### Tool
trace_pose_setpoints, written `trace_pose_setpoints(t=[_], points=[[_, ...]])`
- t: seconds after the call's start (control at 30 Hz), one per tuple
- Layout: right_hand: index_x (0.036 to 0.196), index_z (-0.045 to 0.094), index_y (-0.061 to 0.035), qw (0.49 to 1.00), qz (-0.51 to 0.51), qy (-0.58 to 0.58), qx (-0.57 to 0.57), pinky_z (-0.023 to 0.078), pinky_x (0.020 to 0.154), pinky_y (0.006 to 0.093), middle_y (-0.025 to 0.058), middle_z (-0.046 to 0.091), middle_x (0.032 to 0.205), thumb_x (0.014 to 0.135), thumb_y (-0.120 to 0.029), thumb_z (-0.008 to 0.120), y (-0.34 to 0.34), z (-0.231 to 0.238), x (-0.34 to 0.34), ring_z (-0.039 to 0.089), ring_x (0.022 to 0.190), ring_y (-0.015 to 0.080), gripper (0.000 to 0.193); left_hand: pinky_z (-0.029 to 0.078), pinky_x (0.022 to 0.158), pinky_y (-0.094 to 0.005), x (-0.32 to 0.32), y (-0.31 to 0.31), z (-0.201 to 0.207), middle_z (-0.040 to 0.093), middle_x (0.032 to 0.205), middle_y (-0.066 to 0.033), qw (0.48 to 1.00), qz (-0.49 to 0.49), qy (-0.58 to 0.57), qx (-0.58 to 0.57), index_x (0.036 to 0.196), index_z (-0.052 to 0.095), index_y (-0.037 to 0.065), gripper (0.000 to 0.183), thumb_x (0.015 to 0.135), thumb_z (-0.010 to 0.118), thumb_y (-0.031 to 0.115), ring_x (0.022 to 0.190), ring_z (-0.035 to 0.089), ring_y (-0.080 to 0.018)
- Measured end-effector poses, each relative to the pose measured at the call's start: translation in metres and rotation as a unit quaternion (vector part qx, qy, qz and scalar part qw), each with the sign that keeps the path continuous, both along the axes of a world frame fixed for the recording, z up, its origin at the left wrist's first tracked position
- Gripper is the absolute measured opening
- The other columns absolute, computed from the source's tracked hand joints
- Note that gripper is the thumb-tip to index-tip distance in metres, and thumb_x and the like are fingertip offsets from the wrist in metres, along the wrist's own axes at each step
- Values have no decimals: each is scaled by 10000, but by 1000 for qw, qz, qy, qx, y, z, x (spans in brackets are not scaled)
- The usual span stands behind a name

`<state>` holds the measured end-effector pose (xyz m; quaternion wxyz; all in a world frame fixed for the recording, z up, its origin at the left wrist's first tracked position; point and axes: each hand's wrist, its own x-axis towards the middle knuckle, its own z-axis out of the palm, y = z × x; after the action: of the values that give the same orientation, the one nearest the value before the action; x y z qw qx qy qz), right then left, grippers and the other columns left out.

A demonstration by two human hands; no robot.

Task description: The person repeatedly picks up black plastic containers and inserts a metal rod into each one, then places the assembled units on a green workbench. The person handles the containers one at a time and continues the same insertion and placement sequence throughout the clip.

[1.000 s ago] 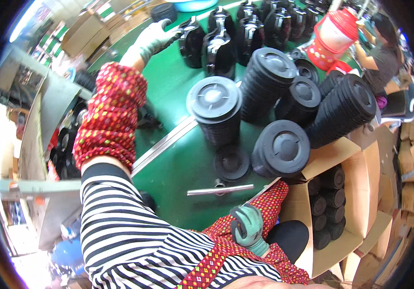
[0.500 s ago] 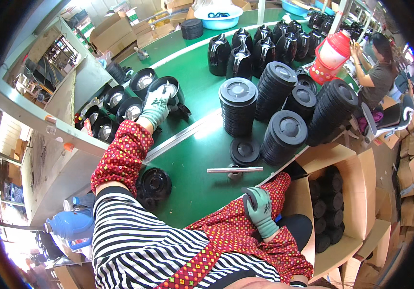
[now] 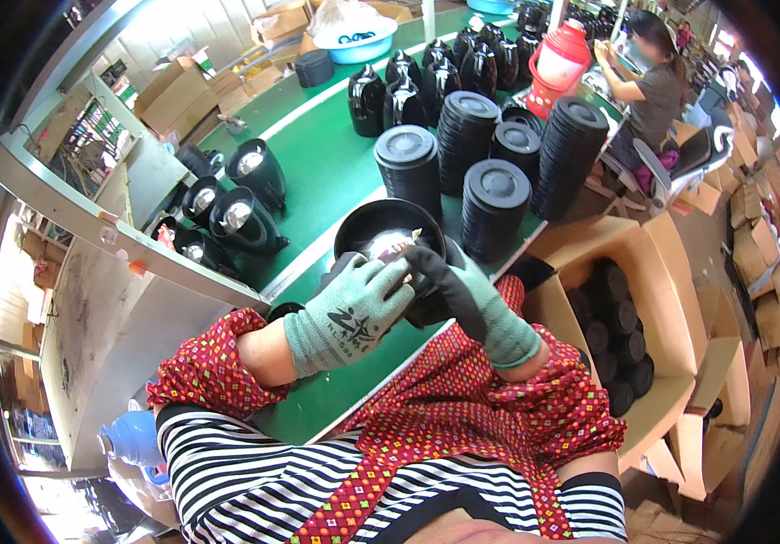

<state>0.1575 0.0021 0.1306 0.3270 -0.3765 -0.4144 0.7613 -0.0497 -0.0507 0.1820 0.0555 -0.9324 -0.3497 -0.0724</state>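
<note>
In front of my chest is a black jug point(image 3: 354, 222), its wide mouth turned up toward me and a shiny silvery part inside. My left hand point(image 3: 349, 313), in a green and dark glove, is closed on its near-left rim. On the near-right side, my gloved right hand point(image 3: 476, 299) grips the rim, its fingers bent near the left fingertips. What the fingertips touch inside cannot be made out. More open-mouthed black jugs point(image 3: 236, 213) lie tilted at the left of the green table point(image 3: 313, 163).
Stacks of round black discs point(image 3: 408, 163) stand just beyond the held jug. Upright black jugs point(image 3: 367, 100), a red and white container point(image 3: 560, 63) and a blue basin point(image 3: 358, 45) are farther back. A cardboard box point(image 3: 680, 335) of black parts sits at right. Another person point(image 3: 648, 82) works beyond.
My left hand has brought a jug from the left group to in front of me. My right hand has risen from my lap to the jug. The metal bar on the table is out of sight.
</note>
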Motion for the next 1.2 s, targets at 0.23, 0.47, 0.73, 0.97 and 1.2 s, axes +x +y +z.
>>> trace_pose_setpoints(t=[0.23, 0.47, 0.73, 0.97, 1.2], points=[[1470, 530, 5, 990, -96, 66, 78, 558, 976, 310, 102, 660, 1339, 1009, -307, 727, -66, -20, 79, 667, 1152, 170, 591, 428, 1136, -530, 18, -22, -26, 540, 1457, -186, 941, -123, -307, 68, 1384, 627, 61, 612, 798, 791, 121, 1327, 551, -383], [1459, 536, 25, 979, -123, 164, 12, 520, 1081, 401, 133, 675, 1335, 907, -266, 803, -100, -22, 172, 652, 1243, 259, 678, 493, 1135, -437, 11, 0, -150, 514, 1548, -160, 513, 33, -545, -662, 1549, 434, -1, 565, 1024, 631, 68, 1343, 569, -271], [1472, 541, 79, 988, 97, -28, 115, 427, 1135, 346, 134, 685, 1337, 880, -448, 794, -43, 35, 130, 622, 1240, 204, 832, 511, 1130, -436, 77, -1, -159, 549, 1521, -159, 641, -167, -513, -545, 1543, 447, 18, 532, 1050, 619, 115, 1317, 601, -260], [1428, 646, -229, 654, -75, -482, 578, 336, 1177, 556, 212, 585, 1454, 908, -403, 754, 97, -22, 93, 493, 1367, 433, 559, 488, 1153, -446, 50, 3, -197, 528, 1537, -172, 228, -38, -710, -665, 1565, 416, 23, 531, 1082, 571, 177, 1349, 578, -280], [1575, 470, -325, 564, -21, -668, 485, 299, 1154, 615, 334, 414, 1517, 787, -776, 693, 177, -63, 84, 397, 1387, 509, 935, 473, 1167, -447, 13, -2, -222, 512, 1551, -172, 167, 8, -756, -633, 1570, 407, 21, 531, 1092, 554, 197, 1367, 563, -281]])
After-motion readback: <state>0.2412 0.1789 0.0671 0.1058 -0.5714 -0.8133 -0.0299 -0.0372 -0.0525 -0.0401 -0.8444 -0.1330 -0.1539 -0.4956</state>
